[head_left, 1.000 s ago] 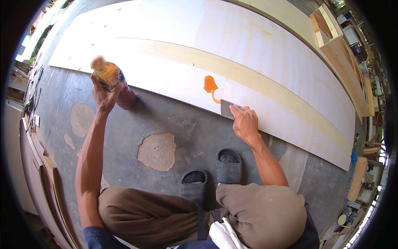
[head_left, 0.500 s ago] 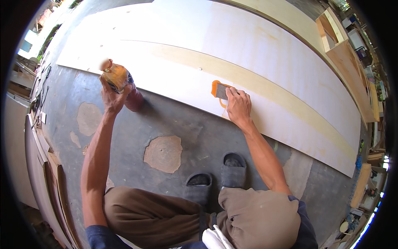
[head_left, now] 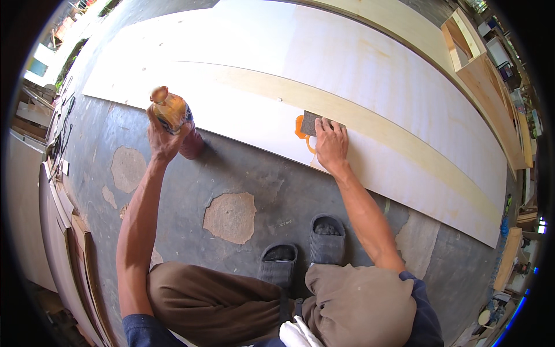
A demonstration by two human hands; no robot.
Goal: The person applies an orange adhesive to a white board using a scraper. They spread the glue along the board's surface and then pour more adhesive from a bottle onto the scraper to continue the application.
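Near the close edge of the long, pale, flat wooden board [head_left: 248, 115], your right hand [head_left: 332, 144] has the dark grey, flat rectangular pad [head_left: 310, 122], fingertips on top, thumb hidden. Glossy orange liquid [head_left: 299, 129] shows at the pad's left side, with a thin curl running toward the board's edge. Your left hand [head_left: 165, 141] is wrapped round the see-through plastic bottle with amber-orange contents and dark label [head_left: 171, 109], neck up, just off the board; can't tell if its base rests on the grey concrete floor [head_left: 272, 185].

Step looks like spreading. Press the pad evenly, flat or slightly tilted, and draw the liquid out in long overlapping strokes along the board. Catch that curl early; it's likeliest to drip over the edge. Thin out the thick spot first, since it could dry as a ridge. Hold the bottle upright and clear of the wet patch; can't tell if it's capped.
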